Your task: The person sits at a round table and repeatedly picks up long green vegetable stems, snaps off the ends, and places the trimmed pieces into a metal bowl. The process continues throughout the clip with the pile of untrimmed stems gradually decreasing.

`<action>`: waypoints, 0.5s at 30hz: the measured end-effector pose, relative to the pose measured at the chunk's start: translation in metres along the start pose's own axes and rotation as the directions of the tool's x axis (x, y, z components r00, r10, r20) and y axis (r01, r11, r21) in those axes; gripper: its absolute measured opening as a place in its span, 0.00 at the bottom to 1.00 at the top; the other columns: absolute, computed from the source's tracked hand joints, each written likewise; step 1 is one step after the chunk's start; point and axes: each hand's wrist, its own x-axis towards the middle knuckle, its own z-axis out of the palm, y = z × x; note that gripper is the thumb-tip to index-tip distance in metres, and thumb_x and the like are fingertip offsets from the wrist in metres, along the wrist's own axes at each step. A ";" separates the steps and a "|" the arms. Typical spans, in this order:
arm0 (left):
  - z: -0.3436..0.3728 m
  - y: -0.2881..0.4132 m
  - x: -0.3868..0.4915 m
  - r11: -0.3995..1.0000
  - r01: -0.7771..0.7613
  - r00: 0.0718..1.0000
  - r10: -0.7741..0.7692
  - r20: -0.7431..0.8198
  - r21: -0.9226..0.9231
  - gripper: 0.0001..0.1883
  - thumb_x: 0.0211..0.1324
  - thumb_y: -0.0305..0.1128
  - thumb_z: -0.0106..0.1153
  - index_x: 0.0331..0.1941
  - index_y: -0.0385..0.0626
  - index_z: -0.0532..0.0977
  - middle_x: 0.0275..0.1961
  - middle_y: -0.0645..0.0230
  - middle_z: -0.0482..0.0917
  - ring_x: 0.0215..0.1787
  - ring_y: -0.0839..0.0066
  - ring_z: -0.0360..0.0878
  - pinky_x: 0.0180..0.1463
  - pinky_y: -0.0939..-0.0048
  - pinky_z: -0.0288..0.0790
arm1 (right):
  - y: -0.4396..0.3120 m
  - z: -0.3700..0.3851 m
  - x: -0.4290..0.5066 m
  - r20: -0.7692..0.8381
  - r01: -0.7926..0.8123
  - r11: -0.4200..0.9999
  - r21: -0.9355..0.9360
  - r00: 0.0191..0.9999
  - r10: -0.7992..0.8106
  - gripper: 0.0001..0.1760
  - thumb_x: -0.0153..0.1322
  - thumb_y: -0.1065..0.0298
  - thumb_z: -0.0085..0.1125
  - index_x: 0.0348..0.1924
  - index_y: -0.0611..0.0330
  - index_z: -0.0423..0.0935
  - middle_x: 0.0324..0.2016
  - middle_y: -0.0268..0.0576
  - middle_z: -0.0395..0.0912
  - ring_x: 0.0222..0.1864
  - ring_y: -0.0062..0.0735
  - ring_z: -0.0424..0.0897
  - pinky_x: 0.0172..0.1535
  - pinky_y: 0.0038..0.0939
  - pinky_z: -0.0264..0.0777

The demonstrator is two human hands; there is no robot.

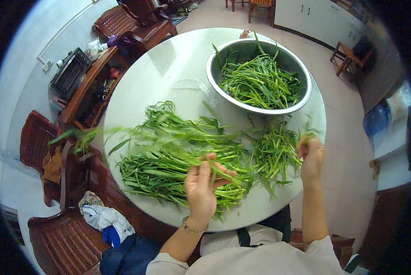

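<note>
My left hand (205,185), with a beaded bracelet at its wrist, holds long leafy green stems, their tops blurred towards the left. Below it and to its left lies a large pile of leafy green vegetable stems (150,175) on the round white table (130,92). My right hand (311,154) is raised at the table's right edge, its fingers closed around a blurred bit of greenery. Beside it, to the left, is a smaller heap of green scraps and short stems (274,147). Behind that heap stands a steel basin (210,77) with picked green stems (260,80) in it.
Clear plastic film (191,86) lies left of the basin. Dark wooden chairs (64,237) and a wooden cabinet with a black oven (71,72) stand to the left. Clothes (109,220) lie on the nearest chair. A wooden stool (350,58) is at the right.
</note>
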 end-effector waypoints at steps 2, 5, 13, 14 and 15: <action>0.001 -0.013 -0.002 0.996 0.087 0.996 -0.087 0.030 0.003 0.16 0.73 0.39 0.43 0.56 0.43 0.70 0.36 0.65 0.79 0.42 0.68 0.83 0.40 0.63 0.83 | -0.008 0.014 -0.006 0.190 0.070 0.941 -0.331 0.982 -0.007 0.11 0.72 0.69 0.52 0.41 0.67 0.76 0.23 0.36 0.71 0.23 0.26 0.69 0.28 0.27 0.64; 0.000 -0.022 -0.009 0.978 0.204 0.977 -0.205 0.050 0.036 0.16 0.72 0.37 0.45 0.57 0.42 0.69 0.38 0.65 0.79 0.38 0.72 0.82 0.43 0.64 0.82 | -0.007 0.026 -0.014 0.337 0.346 0.731 -0.588 0.926 -0.167 0.17 0.66 0.76 0.56 0.49 0.68 0.77 0.32 0.43 0.76 0.34 0.36 0.75 0.38 0.32 0.70; -0.002 -0.023 -0.015 0.930 0.358 0.928 -0.365 0.080 0.086 0.16 0.72 0.36 0.43 0.57 0.42 0.70 0.44 0.66 0.79 0.37 0.74 0.82 0.43 0.68 0.80 | -0.040 0.041 -0.032 0.543 0.605 0.647 -0.465 0.772 -0.331 0.13 0.61 0.76 0.65 0.41 0.60 0.82 0.38 0.45 0.79 0.43 0.44 0.77 0.47 0.37 0.73; -0.003 -0.024 -0.017 0.927 0.367 0.924 -0.372 0.082 0.077 0.16 0.72 0.36 0.43 0.58 0.42 0.70 0.45 0.66 0.79 0.37 0.74 0.82 0.43 0.69 0.80 | -0.039 0.049 -0.040 0.564 0.569 0.712 -0.410 0.772 -0.292 0.13 0.61 0.76 0.67 0.39 0.60 0.82 0.37 0.45 0.79 0.42 0.44 0.78 0.46 0.37 0.73; -0.004 -0.027 -0.018 0.924 0.376 0.919 -0.381 0.102 0.067 0.17 0.72 0.36 0.44 0.59 0.43 0.69 0.44 0.67 0.79 0.36 0.75 0.82 0.42 0.71 0.80 | -0.039 0.056 -0.046 0.588 0.528 0.772 -0.355 0.768 -0.255 0.13 0.60 0.75 0.68 0.38 0.60 0.81 0.37 0.45 0.79 0.41 0.43 0.78 0.44 0.36 0.73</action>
